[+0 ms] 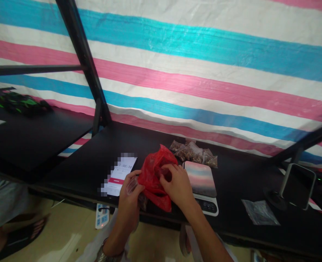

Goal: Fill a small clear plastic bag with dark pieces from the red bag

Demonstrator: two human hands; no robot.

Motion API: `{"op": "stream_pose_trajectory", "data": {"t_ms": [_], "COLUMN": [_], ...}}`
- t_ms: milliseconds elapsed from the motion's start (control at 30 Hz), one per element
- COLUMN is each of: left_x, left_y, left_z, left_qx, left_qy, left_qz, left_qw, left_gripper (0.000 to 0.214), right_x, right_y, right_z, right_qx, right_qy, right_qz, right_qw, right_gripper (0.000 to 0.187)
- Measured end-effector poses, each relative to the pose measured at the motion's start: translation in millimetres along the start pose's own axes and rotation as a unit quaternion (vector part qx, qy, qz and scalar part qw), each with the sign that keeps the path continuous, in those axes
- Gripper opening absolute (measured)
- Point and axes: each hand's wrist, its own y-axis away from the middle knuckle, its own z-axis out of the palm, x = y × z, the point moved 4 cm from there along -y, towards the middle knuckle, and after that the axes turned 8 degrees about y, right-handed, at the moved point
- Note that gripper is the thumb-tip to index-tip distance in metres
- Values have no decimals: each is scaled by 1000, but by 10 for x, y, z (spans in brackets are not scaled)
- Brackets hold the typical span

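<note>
A crumpled red plastic bag sits at the table's front edge between my hands. My left hand is closed on a small clear plastic bag, with its fingertips against the red bag's left side. The fingers of my right hand are curled together at the mouth of the red bag; whatever they pinch is hidden. Just right of it lies a white kitchen scale with a shiny plate, partly covered by my right hand. Behind the scale are several small clear bags filled with brownish bits.
A phone showing a timer lies to the left. On the right are a flat clear bag and a phone or small screen on a stand. A black frame post rises at the left; a power strip hangs below the edge.
</note>
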Motion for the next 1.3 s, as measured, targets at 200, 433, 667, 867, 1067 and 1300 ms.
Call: {"op": "stream_pose_trajectory", "data": {"t_ms": [200,433,667,867,1067,1300], "left_x": [3,14,3,-10,-23,-68], "left_y": [8,29,20,20,10,7], "left_z": [31,45,65,81,77,77], "left_qx": [11,21,20,17,35,19], "left_qy": [39,46,51,50,43,42], "left_qz": [-27,-41,-42,-50,-61,-64], "left_qw": [999,998,998,997,997,997], "left_gripper": [57,62,59,59,62,63], "right_x": [-57,-40,43,59,137,115], "right_y": [-1,-42,-46,-13,26,50], "right_z": [-4,-21,-56,-117,-199,-190], "right_qx": [8,6,-1,6,-11,-35], "right_qy": [27,-75,-91,-88,-71,-72], "right_qz": [-18,-41,-59,-69,-105,-119], "right_qw": [999,996,994,994,992,990], "right_gripper": [25,28,27,29,32,33]}}
